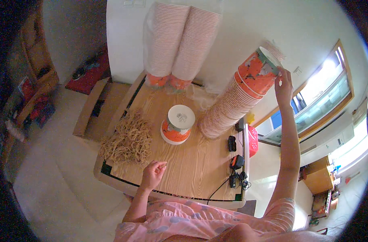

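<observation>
Orange tubs [234, 99] nested at right are touched by the right hand [284, 84], grip unclear, the left hand [153, 175] curled narrow.

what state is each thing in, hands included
Left hand: fingers curled, away from the cups
Right hand: fingers at the top cup
Tall cup stack: nested, unwrapped, upside down
Separate cup: upside down on the table
Two cup stacks: nested, wrapped in clear plastic
Brown stringy material: loosely heaped
Cardboard box: open
</observation>
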A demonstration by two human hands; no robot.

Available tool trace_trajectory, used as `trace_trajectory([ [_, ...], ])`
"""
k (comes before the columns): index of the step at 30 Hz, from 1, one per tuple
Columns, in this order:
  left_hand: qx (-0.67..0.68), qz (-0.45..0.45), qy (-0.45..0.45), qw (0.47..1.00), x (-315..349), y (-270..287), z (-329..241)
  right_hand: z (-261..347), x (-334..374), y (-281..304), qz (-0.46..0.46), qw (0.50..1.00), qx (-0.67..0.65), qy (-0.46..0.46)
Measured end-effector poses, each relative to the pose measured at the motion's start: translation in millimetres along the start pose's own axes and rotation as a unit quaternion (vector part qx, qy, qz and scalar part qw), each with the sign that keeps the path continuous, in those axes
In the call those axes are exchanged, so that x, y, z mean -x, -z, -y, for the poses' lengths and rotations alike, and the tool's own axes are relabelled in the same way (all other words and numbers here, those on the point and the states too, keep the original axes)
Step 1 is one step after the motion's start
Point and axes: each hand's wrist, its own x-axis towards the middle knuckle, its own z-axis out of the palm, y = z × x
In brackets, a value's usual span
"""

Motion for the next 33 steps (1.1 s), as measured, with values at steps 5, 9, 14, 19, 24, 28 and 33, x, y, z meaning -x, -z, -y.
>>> trace_trajectory([
  [5,-0.018,0.001,-0.008,1.0,0,0,0,0,1,-1,0.003,1.0,-0.004,-0.008],
  [9,-0.008,0.002,-0.012,1.0,-1,-1,-4,-3,6,-7,-0.009,1.0,0.009,0.014],
  [14,-0.01,0.015,-0.008,1.0,-3,-3,-3,-2,11,-15,-0.041,0.997,0.018,0.056],
  [19,-0.003,0.022,0.003,1.0,-3,-16,3,3,19,-21,-0.072,0.995,-0.014,0.061],
  [24,0.003,0.042,-0.013,0.999,-6,-19,0,4,26,-9,-0.004,0.999,0.026,0.046],
  [28,0.011,0.015,-0.012,1.0,3,-11,7,54,36,40,0.05,0.998,-0.004,0.047],
  [33,-0.019,0.031,0.001,0.999,8,-9,1,121,125,166,-0.346,0.916,-0.189,-0.074],
])
